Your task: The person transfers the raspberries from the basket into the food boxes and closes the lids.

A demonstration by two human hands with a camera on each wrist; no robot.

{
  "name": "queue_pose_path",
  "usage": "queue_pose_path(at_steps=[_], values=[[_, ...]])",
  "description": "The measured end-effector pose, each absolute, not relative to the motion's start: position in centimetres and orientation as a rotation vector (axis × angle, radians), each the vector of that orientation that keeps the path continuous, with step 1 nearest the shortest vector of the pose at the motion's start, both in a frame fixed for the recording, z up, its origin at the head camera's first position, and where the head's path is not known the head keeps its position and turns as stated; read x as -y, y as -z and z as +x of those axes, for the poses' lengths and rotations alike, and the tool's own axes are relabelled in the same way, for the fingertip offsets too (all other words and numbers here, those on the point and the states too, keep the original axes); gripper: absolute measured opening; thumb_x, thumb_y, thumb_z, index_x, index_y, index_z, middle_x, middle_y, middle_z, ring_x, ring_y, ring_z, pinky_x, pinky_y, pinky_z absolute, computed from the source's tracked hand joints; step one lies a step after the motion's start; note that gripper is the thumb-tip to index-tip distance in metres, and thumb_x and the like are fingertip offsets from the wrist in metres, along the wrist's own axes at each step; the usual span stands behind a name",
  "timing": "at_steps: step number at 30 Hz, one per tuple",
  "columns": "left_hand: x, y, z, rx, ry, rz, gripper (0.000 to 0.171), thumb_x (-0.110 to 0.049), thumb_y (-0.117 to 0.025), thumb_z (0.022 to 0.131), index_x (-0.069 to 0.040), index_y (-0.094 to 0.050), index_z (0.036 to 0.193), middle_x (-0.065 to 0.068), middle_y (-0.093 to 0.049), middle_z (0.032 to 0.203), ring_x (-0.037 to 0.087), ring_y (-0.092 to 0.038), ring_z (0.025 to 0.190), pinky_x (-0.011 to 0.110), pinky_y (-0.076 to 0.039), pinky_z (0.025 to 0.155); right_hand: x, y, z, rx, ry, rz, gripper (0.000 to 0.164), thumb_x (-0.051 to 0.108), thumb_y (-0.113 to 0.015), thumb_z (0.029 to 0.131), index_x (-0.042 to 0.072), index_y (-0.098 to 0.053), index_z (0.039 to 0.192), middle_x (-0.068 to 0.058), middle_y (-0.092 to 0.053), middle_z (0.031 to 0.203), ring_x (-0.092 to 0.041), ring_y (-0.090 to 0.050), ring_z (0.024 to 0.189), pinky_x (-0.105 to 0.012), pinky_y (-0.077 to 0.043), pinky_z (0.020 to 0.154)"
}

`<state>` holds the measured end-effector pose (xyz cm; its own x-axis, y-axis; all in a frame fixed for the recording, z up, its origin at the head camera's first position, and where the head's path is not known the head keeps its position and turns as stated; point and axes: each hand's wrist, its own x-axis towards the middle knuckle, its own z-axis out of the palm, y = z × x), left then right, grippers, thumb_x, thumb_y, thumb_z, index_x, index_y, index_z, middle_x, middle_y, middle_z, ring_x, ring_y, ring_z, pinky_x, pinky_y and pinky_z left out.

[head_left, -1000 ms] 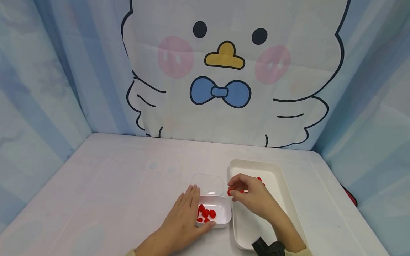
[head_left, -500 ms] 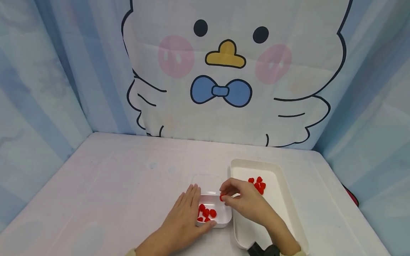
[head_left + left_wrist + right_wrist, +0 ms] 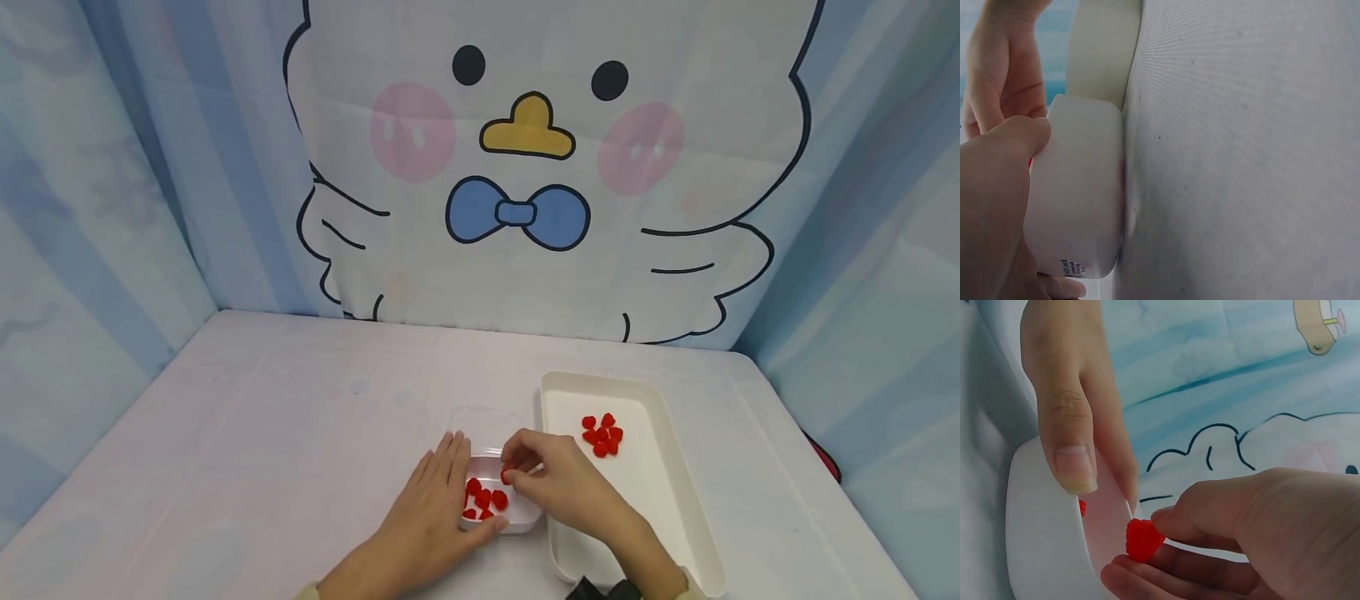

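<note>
In the head view my right hand (image 3: 553, 477) pinches a red raspberry (image 3: 1144, 540) between thumb and fingertips. It is over the right part of a small white box (image 3: 521, 518). Several more raspberries (image 3: 483, 498) lie inside the box. My left hand (image 3: 427, 508) rests along the box's left side, its fingers straight and its thumb on the near rim. The left wrist view shows that thumb against the white wall of the box. To the right, a shallow cream tray (image 3: 637, 500) carries a cluster of raspberries (image 3: 602, 435).
A clear plastic lid (image 3: 487, 427) extends behind the box, low over the table. The tray stands close against the box's right side. A pale table (image 3: 300, 433) lies under everything, with a printed curtain (image 3: 525, 283) behind and at both sides.
My right hand has moved left from the tray to over the box, carrying the raspberry. The cluster left in the tray has come fully into sight. My left hand stays in place.
</note>
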<state>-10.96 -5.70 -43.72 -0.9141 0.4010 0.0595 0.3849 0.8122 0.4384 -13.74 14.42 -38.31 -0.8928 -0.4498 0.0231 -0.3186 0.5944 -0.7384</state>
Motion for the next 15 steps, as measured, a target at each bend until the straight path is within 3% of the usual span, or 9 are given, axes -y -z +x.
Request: queue_pose_path(at_steps=[15], values=[[5.61,43.77,-11.13,-2.944,-0.695,0.632,0.1,-0.075,-0.047,0.088,-0.004,-0.025,0.155,0.014,-0.027,0.162,0.031,-0.022,0.152,0.054,-0.025,0.121,-13.4,38.78,-13.51,-2.682,1.046,-0.662,0.012,0.007,-0.066,0.089,0.01,-0.069,0.101,0.003,-0.071,0.088,-0.006,-0.063,0.078,-0.017,-0.055,0.074]])
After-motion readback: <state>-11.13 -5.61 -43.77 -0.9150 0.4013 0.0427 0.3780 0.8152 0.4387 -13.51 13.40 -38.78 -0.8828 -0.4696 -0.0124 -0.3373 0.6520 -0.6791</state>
